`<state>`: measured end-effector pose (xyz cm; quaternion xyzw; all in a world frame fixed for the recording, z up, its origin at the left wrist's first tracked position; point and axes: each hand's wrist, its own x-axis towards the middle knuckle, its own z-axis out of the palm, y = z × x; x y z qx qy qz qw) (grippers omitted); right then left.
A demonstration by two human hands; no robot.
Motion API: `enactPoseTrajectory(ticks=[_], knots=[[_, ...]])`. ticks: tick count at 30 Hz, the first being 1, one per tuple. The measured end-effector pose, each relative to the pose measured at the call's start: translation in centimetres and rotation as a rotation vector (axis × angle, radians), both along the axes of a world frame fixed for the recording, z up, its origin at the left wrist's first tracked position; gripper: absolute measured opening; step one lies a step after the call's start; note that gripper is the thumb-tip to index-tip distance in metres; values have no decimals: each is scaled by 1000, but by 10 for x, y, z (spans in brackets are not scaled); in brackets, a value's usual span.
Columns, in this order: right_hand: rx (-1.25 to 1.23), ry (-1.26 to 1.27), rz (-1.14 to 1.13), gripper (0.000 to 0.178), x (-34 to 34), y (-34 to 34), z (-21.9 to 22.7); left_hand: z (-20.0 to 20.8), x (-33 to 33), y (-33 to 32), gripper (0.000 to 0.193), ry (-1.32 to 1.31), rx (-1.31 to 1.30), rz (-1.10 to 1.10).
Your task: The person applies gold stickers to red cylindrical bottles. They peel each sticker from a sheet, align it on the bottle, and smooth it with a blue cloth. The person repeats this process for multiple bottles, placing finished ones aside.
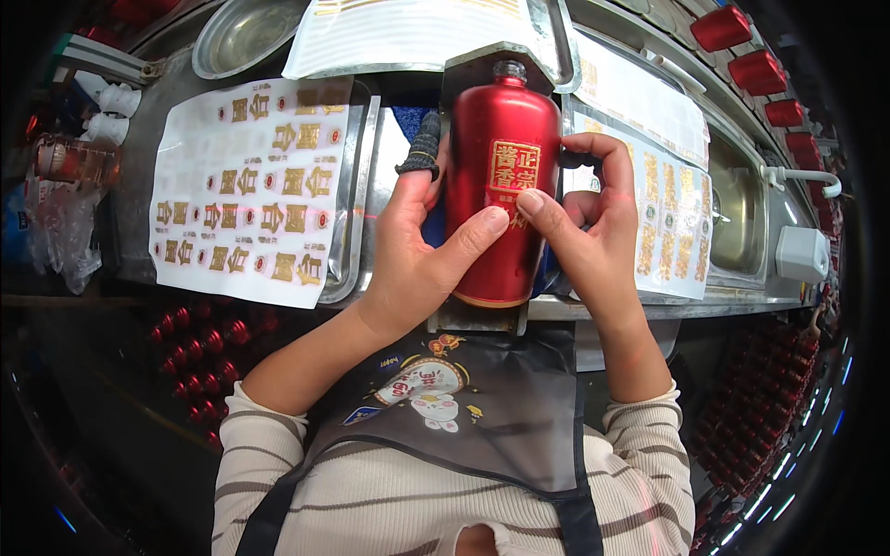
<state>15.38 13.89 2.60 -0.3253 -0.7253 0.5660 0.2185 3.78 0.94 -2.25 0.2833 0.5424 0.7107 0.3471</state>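
A glossy red bottle [502, 111] lies on a metal holder [459, 77], its open neck pointing away from me. On its face is a gold decal [515, 167] with a square frame and more gold characters below it. My left hand [413, 250] grips the bottle's left side, its thumb pressed on the lower front. One left finger wears a dark ribbed finger cover [424, 144]. From the right side, my right hand [598, 222] holds the bottle with curled fingers, its thumb on the lower edge of the decal.
To the left, a white sheet of gold decals [195, 176] overlaps a metal tray [350, 250]. More decal sheets [674, 218] lie right, beside a sink [742, 199] with a white faucet [802, 176]. A metal bowl [243, 42] stands far left; red bottles [758, 71] line the right side.
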Motion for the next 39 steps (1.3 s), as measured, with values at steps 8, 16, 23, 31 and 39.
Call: enactPoseTrajectory(ticks=[8, 16, 23, 31, 39], knots=[[10, -17, -17, 56, -2, 0, 1, 1, -2, 0, 45, -14, -7, -11], [-56, 29, -5, 51, -1, -2, -1, 0, -3, -2, 46, -21, 3, -29], [-19, 4, 18, 52, 1, -2, 0, 5, -3, -1, 45, -44, 11, -12], [-82, 101, -41, 50, -1, 1, -13, 17, -4, 10, 36, -156, -44, 11], [-55, 102, -38, 50, -3, -1, -12, 20, -3, 11, 33, -173, -34, 17]])
